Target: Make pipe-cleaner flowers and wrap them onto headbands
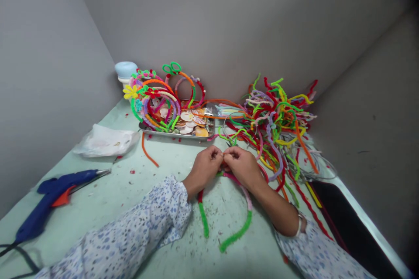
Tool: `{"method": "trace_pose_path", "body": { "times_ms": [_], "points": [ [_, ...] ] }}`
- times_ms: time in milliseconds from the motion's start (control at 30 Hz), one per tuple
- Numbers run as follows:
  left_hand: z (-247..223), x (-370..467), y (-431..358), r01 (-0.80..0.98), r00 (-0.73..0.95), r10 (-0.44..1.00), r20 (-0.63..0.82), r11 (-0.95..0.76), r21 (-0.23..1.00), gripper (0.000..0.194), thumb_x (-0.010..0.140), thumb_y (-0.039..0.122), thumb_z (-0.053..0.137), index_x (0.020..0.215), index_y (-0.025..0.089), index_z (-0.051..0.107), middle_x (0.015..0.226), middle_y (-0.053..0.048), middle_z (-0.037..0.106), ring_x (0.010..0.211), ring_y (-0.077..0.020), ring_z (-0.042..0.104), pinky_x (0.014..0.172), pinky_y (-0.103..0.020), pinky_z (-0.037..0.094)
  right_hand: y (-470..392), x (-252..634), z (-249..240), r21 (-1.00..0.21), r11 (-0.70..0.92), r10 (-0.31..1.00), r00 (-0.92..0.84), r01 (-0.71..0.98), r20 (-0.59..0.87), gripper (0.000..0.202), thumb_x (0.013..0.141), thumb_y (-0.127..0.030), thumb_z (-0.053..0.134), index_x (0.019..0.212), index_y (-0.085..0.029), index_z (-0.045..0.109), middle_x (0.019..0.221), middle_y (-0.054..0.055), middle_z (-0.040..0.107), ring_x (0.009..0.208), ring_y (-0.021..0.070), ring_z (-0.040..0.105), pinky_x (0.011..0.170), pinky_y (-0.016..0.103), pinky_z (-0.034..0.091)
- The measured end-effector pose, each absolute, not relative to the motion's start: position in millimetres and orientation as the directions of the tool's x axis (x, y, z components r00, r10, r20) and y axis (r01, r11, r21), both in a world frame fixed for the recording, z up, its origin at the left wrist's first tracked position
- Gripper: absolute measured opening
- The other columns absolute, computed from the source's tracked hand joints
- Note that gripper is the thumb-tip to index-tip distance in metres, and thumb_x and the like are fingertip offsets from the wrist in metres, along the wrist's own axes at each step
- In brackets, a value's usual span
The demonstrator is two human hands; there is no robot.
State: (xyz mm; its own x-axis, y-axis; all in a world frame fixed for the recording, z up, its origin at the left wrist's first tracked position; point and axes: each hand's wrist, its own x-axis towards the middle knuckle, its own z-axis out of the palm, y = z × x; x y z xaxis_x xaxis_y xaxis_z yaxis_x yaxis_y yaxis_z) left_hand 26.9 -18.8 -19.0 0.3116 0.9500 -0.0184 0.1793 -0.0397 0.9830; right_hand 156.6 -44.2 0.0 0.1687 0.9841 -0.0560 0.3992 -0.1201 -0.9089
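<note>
My left hand [205,166] and my right hand [242,165] meet at the middle of the table, fingertips pinched together. Between them is the top of a headband [236,236] wrapped in green, pink and red pipe cleaner, its two ends pointing toward me. A bit of orange-red shows between the fingertips, but its shape is mostly hidden by them. Just beyond the hands lie loose green pipe cleaners [244,133] and what look like the dark tips of a tool.
Finished headbands [160,96] stand in a metal tray [176,134] of shells. A tangle of pipe cleaners [278,113] fills the back right. A blue glue gun [55,196] and a plastic bag [106,140] lie left. A dark flat object [353,231] lies at the right edge.
</note>
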Motion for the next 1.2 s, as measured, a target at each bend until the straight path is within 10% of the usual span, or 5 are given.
{"method": "trace_pose_path", "body": {
  "times_ms": [567,1200],
  "points": [
    [-10.9,26.8,-17.0,0.006,0.279,0.955,-0.102,0.105,0.995,0.013,0.074,0.024,0.055,0.084,0.016,0.054,0.052,0.004,0.052,0.043,-0.0082,0.048,0.043,-0.018,0.037,-36.9,163.6,-3.0,-0.992,-0.129,0.975,0.184,0.011,-0.125,0.021,0.074,-0.033,0.057,0.086,-0.018,0.064,0.070,0.000,0.065,0.050,0.0116,0.060,0.047,0.023,0.048],
    [-8.3,24.3,-23.0,-0.055,0.381,0.924,0.034,-0.015,0.998,0.032,0.075,0.023,0.057,0.105,0.017,0.049,0.072,0.003,0.054,0.051,-0.0056,0.046,0.048,-0.018,0.037,-35.5,168.2,3.3,-0.971,-0.075,0.997,0.039,0.227,-0.068,0.019,0.071,-0.031,0.056,0.072,-0.015,0.065,0.056,-0.004,0.053,0.048,0.0086,0.039,0.047,0.021,0.029]
  ]
}}
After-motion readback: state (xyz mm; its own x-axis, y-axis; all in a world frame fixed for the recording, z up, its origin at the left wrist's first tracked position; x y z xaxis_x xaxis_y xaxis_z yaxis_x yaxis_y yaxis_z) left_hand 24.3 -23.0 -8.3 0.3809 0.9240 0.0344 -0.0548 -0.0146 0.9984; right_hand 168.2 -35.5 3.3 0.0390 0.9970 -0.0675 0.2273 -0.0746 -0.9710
